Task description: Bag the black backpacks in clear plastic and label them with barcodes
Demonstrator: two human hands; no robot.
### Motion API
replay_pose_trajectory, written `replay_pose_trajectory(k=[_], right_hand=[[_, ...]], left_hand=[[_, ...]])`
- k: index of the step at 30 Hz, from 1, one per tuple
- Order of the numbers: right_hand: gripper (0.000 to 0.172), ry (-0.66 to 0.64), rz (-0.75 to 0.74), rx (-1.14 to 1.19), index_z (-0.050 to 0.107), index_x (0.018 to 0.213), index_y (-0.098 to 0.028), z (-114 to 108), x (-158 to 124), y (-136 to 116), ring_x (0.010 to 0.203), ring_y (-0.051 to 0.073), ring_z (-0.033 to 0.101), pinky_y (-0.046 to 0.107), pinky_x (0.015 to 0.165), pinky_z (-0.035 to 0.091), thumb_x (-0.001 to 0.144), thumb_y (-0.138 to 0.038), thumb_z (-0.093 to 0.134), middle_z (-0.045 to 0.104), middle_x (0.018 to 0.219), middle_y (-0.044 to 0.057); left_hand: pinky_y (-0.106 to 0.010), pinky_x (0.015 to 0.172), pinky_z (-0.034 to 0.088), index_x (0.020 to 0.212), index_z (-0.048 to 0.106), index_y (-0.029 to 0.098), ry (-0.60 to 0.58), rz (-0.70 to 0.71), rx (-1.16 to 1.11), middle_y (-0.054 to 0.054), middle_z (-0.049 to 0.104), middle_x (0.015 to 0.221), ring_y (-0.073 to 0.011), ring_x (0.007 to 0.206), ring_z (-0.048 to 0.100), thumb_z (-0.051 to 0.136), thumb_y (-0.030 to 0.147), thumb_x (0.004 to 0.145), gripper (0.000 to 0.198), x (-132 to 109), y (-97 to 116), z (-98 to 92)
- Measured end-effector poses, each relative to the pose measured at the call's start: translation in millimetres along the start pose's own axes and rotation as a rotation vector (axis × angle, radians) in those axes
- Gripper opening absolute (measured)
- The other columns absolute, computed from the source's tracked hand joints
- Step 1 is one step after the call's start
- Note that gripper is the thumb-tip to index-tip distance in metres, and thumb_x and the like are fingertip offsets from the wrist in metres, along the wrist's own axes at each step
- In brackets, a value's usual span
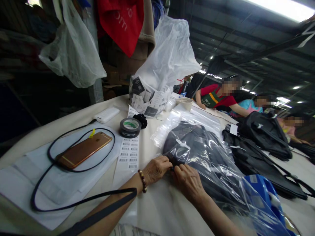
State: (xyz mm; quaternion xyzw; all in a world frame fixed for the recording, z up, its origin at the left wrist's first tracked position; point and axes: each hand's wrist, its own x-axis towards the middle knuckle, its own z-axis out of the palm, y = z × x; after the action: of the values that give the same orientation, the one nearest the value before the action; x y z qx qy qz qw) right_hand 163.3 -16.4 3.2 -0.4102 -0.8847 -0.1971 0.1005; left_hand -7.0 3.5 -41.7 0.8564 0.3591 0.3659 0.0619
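Note:
A black bag (197, 144) lies in front of me with clear plastic (219, 167) over most of it. At its near left edge, my left hand (157, 168) pinches a dark strap-like piece (173, 159). My right hand (188, 182) grips the same piece from the other side, its fingers closed just beside the left ones. Whether this piece is a handle or a loose strap, I cannot tell. A white tag or tie (183, 144) shows on the bag. A beaded bracelet (142, 181) circles my left wrist.
Left on the table are a phone (85, 150), a black cable (50, 164), a white power bank (106, 114), a tape roll (130, 127) and barcode labels (129, 152). Black bags (264, 134) and a blue object (264, 193) lie right. Co-workers (216, 96) stand beyond.

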Motion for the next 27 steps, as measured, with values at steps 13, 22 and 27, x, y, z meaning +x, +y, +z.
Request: replay_pose_trajectory(k=[13, 22, 27], right_hand=[[0.021, -0.016, 0.108, 0.005, 0.046, 0.066, -0.022, -3.6, -6.0, -4.5, 0.057, 0.016, 0.051, 0.028, 0.06, 0.03, 0.071, -0.001, 0.047, 0.054, 0.059, 0.0], [0.028, 0.131, 0.183, -0.099, 0.043, 0.079, -0.022, 30.0, -21.3, -8.4, 0.058, 0.02, 0.051, 0.03, 0.06, 0.035, 0.065, 0.002, 0.04, 0.054, 0.064, 0.002], [0.037, 0.23, 0.126, -0.089, 0.044, 0.102, -0.014, 35.6, -25.0, -2.0, 0.06, 0.018, 0.054, 0.028, 0.063, 0.039, 0.069, 0.002, 0.038, 0.057, 0.068, 0.003]], left_hand=[[-0.027, 0.062, 0.039, 0.076, 0.054, 0.017, 0.056, 0.048, 0.157, -0.001, 0.051, 0.072, -0.0154, 0.069, 0.046, 0.036, 0.017, 0.092, 0.023, 0.8, 1.8, 14.2], [-0.024, 0.055, 0.036, 0.067, 0.048, 0.017, 0.239, 0.111, 0.185, -0.001, 0.051, 0.065, -0.0129, 0.06, 0.045, 0.017, 0.021, 0.095, 0.042, 1.5, 5.2, 20.3], [-0.024, 0.054, 0.036, 0.066, 0.046, 0.017, 0.238, 0.104, 0.155, -0.001, 0.053, 0.066, -0.0127, 0.06, 0.045, 0.016, 0.023, 0.095, 0.042, 1.1, 6.2, 20.5]])
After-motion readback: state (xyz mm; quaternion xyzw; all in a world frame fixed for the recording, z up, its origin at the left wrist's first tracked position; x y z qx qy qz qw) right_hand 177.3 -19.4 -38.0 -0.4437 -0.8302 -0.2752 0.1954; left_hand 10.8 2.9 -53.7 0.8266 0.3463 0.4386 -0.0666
